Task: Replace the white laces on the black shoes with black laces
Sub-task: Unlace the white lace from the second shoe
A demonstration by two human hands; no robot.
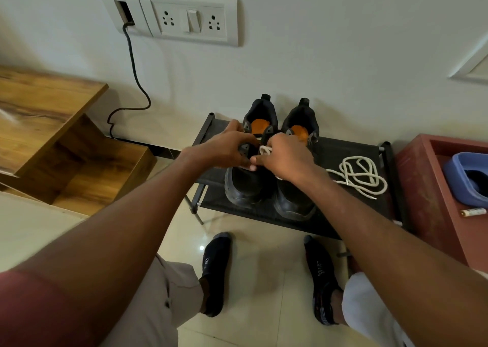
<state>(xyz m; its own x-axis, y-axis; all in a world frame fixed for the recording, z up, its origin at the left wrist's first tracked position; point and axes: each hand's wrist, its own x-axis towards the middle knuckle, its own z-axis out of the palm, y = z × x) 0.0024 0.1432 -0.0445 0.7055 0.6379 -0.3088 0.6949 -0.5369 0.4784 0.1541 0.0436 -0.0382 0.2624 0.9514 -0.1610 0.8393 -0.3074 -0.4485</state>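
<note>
Two hands [227, 148] [285, 156] cover the shoes' [245, 185] eyelets, fingers pinching white lace [264, 150]; another lace [361, 175] lies beside.

Around my workspace
Wall socket panel [194, 20] at twelve o'clock with a black cable [134, 69] hanging; wooden shelf [47, 125] at nine; red box [433, 188] holding a blue tub [459, 172] at three.

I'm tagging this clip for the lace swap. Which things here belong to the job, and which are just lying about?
Part of the job:
- left shoe, worked on by left hand and right hand
- right shoe
- white lace at the fingers
- loose white lace on the rack

Lying about:
- blue tub
- small tube
- wall socket
- black cable

No black laces are in view.
</note>
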